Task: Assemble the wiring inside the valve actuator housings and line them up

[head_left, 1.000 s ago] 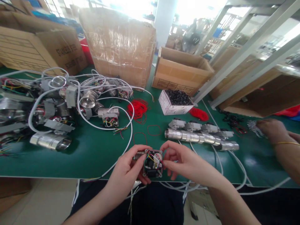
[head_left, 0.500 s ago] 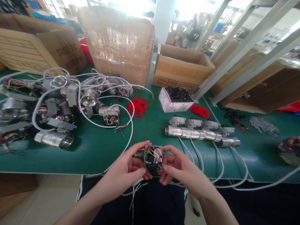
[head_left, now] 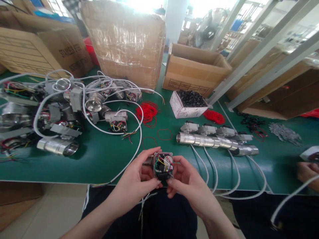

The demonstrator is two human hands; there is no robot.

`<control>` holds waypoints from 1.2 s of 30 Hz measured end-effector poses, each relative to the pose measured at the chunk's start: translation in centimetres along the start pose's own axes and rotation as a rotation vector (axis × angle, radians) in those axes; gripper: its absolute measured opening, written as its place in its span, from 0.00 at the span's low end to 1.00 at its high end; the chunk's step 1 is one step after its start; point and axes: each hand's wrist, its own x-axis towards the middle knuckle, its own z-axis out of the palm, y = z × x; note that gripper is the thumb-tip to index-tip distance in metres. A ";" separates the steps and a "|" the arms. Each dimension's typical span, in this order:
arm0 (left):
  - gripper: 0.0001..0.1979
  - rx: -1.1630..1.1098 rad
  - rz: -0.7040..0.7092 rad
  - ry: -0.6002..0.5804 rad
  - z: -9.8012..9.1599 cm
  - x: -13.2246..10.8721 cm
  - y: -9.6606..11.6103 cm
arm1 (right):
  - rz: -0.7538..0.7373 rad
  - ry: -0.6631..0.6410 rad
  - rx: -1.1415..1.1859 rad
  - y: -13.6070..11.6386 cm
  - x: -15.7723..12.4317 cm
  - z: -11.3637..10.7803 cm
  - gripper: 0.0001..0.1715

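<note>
Between my hands, above the table's front edge, is a motorized valve (head_left: 163,166) with its square housing uncovered. Coloured wires and a round pale part show inside the housing. My left hand (head_left: 141,174) is closed around its left side, over the metal body. On the right side, my right hand (head_left: 180,177) grips the housing with thumb and fingers. Two thin red sealing rings (head_left: 164,134) lie flat just beyond my hands, and a heap of red rings (head_left: 147,113) sits farther back.
Valves with grey cables (head_left: 57,146) are piled at the left. Several capped valves (head_left: 206,141) stand in a row at the right. A white box (head_left: 185,111) holds black parts. Cardboard boxes (head_left: 194,69) line the back. A co-worker's hand (head_left: 307,172) is at the right edge.
My thumbs have shifted slightly along the housing's lower edge, and the valve stays in both hands. At the right, the co-worker's hand and the part there have moved, with a cable now hanging nearer.
</note>
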 end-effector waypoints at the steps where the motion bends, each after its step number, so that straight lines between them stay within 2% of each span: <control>1: 0.43 -0.010 -0.004 -0.007 -0.1 0.1 0.0 | -0.008 -0.002 0.023 0.1 0.0 -0.1 0.23; 6: 0.45 -0.011 -0.028 -0.056 -0.9 0.3 -0.2 | -0.016 -0.005 0.088 0.5 0.1 -0.2 0.19; 11: 0.47 0.039 -0.009 -0.080 -1.1 0.3 -0.3 | -0.057 0.090 0.070 0.2 -0.1 0.5 0.18; 13: 0.43 0.183 0.073 -0.032 -1.2 0.3 0.0 | -0.052 0.106 0.075 -0.1 -0.2 0.6 0.18; 18: 0.32 0.704 0.410 0.176 -1.6 1.4 1.5 | -0.056 0.103 0.105 -0.3 -0.2 0.3 0.24; 20: 0.30 0.715 0.390 0.220 -1.8 2.4 2.1 | -0.099 0.126 0.081 0.0 0.1 -0.2 0.24; 22: 0.27 0.608 0.268 0.210 -1.8 3.6 2.5 | -0.192 0.224 0.006 0.4 0.4 -0.9 0.20; 24: 0.24 0.506 0.170 0.175 -1.8 4.7 2.8 | -0.298 0.366 -0.101 0.9 0.7 -1.7 0.17; 26: 0.23 0.474 0.149 0.163 -1.6 5.6 3.0 | -0.372 0.482 -0.204 1.1 1.0 -2.4 0.15; 29: 0.23 0.471 0.147 0.161 -1.4 5.8 3.2 | -0.456 0.591 -0.420 0.6 1.6 -3.2 0.12; 31: 0.23 0.474 0.135 0.138 -1.2 5.3 3.2 | -0.568 0.618 -0.686 -0.7 2.3 -3.6 0.12; 33: 0.23 0.497 0.113 0.110 -1.0 4.6 3.0 | -0.690 0.530 -1.043 -2.6 3.6 -3.9 0.13; 34: 0.22 0.512 0.099 0.098 -0.8 4.2 2.8 | -0.727 0.442 -1.226 -3.7 4.4 -4.0 0.13; 36: 0.22 0.538 0.075 0.085 -0.6 3.6 2.4 | -0.697 0.217 -1.559 -5.6 6.4 -3.7 0.11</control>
